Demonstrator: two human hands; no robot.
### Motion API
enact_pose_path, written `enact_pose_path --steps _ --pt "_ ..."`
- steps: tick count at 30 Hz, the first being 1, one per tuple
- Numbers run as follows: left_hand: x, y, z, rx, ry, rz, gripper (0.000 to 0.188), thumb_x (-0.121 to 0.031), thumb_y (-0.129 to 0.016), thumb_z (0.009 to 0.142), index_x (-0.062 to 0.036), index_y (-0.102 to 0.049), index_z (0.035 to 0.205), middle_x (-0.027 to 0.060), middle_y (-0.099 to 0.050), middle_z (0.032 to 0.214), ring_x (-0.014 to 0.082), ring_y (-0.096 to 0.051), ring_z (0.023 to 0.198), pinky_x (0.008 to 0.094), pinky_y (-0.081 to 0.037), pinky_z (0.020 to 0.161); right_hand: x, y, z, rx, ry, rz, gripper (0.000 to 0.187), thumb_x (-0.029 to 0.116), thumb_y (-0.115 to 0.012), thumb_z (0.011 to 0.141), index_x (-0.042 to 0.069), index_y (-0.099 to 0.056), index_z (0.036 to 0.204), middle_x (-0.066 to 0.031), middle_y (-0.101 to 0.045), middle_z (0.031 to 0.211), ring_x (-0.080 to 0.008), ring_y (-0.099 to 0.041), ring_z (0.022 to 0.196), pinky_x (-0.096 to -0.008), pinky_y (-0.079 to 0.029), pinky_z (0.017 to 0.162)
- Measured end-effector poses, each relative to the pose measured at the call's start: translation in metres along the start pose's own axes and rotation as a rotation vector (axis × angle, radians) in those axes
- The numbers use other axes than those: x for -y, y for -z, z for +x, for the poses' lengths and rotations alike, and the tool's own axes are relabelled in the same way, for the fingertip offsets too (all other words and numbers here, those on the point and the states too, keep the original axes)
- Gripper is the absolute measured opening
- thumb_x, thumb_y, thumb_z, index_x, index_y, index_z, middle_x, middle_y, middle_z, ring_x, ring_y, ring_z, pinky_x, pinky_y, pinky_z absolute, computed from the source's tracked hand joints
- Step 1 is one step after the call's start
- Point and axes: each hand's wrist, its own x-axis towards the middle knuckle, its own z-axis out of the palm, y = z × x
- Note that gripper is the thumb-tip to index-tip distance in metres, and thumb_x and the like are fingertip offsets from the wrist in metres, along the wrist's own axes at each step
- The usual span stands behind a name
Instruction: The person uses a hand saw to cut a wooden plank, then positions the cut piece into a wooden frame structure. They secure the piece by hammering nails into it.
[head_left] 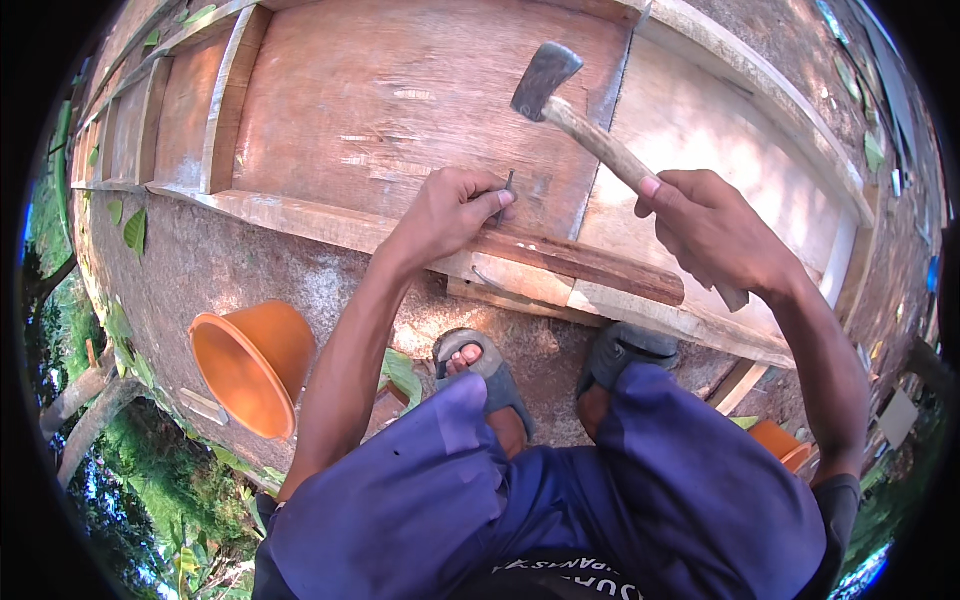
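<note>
My left hand [455, 212] pinches a nail [510, 182] upright between thumb and fingertips, over the near end of a dark reddish wood strip [590, 264]. That strip lies along the pale timber edge [520, 280] of a wooden panel frame. In my right hand [712, 225] is a hammer [610, 150], gripped by its wooden handle. Its dark metal head is raised up and to the right of the nail, apart from it. The nail's lower tip is hidden by my fingers.
Reddish plywood [380, 90] and a paler sheet [700, 130] fill the frame, with crosspieces [233, 95] at the left. An orange bucket [285, 350] lies tilted on the ground at left; another orange container [780, 440] shows at right. My sandalled feet stand close to the frame.
</note>
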Motion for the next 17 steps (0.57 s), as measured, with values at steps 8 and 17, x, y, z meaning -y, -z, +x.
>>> enact_pose_path --steps 8,17 --pt "0.000 -0.002 0.001 0.004 0.015 -0.023 0.023 -0.016 -0.066 0.097 0.0040 -0.077 0.094 0.0071 -0.067 0.067 0.0113 -0.058 0.064 0.0322 -0.047 0.061 -0.011 -0.017 0.003 0.162 0.045 -0.206 0.058 0.044 -0.042 0.111 -0.009 -0.064 0.105 -0.0031 -0.052 0.067 -0.0134 -0.053 0.054 -0.0342 -0.046 0.051" --pt "-0.002 -0.004 0.003 0.002 0.020 -0.048 0.021 -0.015 -0.067 0.096 0.0033 -0.077 0.093 0.0066 -0.067 0.068 0.0115 -0.058 0.065 0.0321 -0.048 0.063 -0.014 -0.018 0.010 -0.073 0.114 0.139 0.048 0.049 -0.044 0.110 0.003 -0.058 0.104 0.0031 -0.046 0.063 -0.0091 -0.044 0.046 -0.0281 -0.040 0.040"
